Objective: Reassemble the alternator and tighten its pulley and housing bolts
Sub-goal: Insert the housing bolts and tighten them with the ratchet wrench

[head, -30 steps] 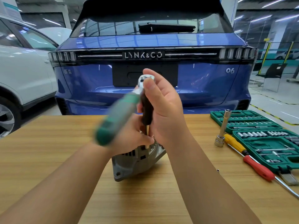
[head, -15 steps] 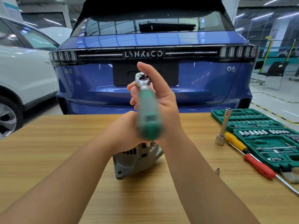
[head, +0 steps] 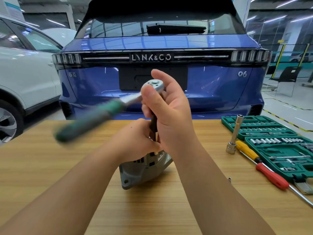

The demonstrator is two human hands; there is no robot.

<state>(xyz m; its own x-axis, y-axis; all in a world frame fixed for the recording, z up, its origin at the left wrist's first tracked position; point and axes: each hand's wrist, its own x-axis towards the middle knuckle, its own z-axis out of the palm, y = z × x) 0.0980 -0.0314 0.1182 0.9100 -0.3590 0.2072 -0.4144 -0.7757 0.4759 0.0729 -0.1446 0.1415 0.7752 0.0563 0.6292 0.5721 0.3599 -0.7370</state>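
A grey alternator point(head: 140, 172) stands tilted on the wooden table point(head: 50, 167), its top hidden by my hands. A ratchet stands over it on a dark extension shaft point(head: 153, 124). Its silver head point(head: 153, 83) is up high, and its green handle point(head: 91, 119) points left and down, blurred by motion. My right hand point(head: 171, 116) grips the shaft just under the head, thumb against the head's side. My left hand point(head: 135, 141) wraps around the shaft's lower end at the alternator's top. Where the tool meets the alternator is hidden.
An open green socket case point(head: 279, 150) lies at the right. Beside it are a long silver tube socket point(head: 235, 133), a yellow screwdriver point(head: 245, 150) and a red screwdriver point(head: 272, 177). A small loose bit point(head: 229, 179) lies nearby. A blue car point(head: 211, 82) stands behind the table.
The green handle swung from the left round toward me and is back out to the left. Both hands and the alternator stayed nearly where they were.
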